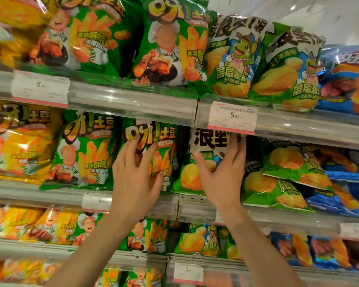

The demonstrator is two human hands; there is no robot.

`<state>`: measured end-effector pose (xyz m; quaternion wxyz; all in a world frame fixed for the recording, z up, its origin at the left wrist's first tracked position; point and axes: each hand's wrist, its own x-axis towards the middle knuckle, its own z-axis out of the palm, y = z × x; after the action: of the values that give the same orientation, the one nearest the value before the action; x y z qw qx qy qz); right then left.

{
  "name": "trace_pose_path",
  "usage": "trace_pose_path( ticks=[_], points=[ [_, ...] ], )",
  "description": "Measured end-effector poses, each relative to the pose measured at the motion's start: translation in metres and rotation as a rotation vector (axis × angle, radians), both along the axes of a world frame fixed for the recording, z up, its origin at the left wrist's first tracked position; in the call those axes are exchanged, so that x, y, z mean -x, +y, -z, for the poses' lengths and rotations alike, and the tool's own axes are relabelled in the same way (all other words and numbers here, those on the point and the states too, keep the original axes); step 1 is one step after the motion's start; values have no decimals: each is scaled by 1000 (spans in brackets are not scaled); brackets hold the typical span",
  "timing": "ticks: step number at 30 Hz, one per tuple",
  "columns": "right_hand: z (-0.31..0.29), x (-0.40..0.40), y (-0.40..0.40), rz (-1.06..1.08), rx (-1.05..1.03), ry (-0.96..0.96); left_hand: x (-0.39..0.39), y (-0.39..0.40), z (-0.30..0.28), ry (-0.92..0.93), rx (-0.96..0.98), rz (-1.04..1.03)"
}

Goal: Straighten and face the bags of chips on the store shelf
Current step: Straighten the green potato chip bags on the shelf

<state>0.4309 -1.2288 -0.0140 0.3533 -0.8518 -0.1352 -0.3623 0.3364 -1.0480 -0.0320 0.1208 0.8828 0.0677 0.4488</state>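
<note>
My left grip point(136, 172) is spread, fingers lying on the green bag point(153, 154) on the middle shelf point(195, 206). My right grip point(222, 172) is spread too, touching the white-green bag point(197, 162) just beside it. Fallen bags point(278, 183) lie tilted further right. Price tag point(232, 118) above.

Your left hand point(133, 179) lies spread on the green fries bag point(151, 154) at the front edge of the second shelf point(50, 195), fingertips up by its logo. Your right hand point(222, 179) presses with straight fingers on the white-topped green chip bag point(197, 162) just beside it (its top tucked under the upper shelf's price tag point(232, 118)). Right of that hand, more green bags point(278, 183) lie tilted and overlapping, with blue bags point(344, 195) toward the shelf's right end.
</note>
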Motion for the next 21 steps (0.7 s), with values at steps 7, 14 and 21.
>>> trace_pose_path(
  ticks=[7, 14, 21],
  points=[
    [19, -21, -14, 125, 194, 41, -1, 0, 2, -10, 18, 27],
    [19, -13, -7, 117, 105, 115, 0, -4, 1, 6, -21, 1],
    [-4, 24, -38, -223, -263, 308, 11, -16, -7, -65, 3, 217]
  ],
)
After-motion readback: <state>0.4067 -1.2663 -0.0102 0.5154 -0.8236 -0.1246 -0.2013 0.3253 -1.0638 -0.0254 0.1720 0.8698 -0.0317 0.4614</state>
